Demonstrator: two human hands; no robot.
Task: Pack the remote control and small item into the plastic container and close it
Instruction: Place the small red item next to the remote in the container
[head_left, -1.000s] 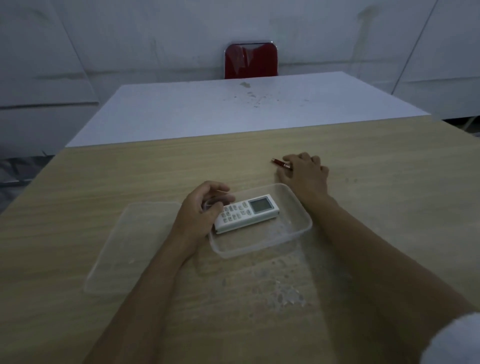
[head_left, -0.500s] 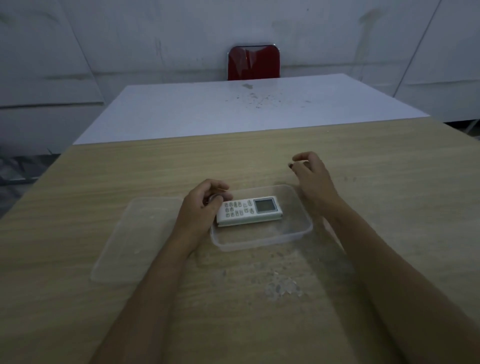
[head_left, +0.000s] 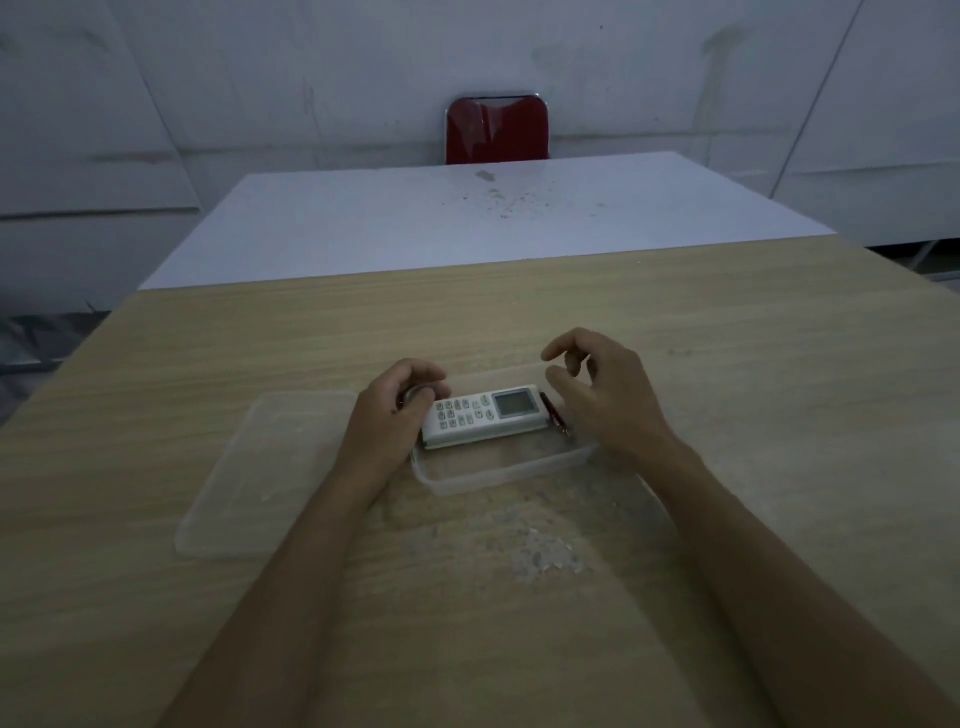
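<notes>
A white remote control (head_left: 485, 413) lies face up inside the clear plastic container (head_left: 498, 480) on the wooden table. My left hand (head_left: 389, 421) is curled around the remote's left end, at the container's left wall. A small dark red pen-like item (head_left: 555, 418) lies in the container against the remote's right end. Just above that end hovers my right hand (head_left: 605, 395), fingers apart and holding nothing. The clear lid (head_left: 270, 467) lies flat on the table left of the container, partly under my left forearm.
A white table (head_left: 467, 223) adjoins the far edge of the wooden table (head_left: 727, 389), with a red chair (head_left: 497, 130) behind it against the wall. Pale crumbs or scuffs (head_left: 540, 556) mark the wood just in front of the container.
My right hand took the red item from the table beyond the container, brought it over the container's right end and released it inside. The remote turned more level under my left hand.
</notes>
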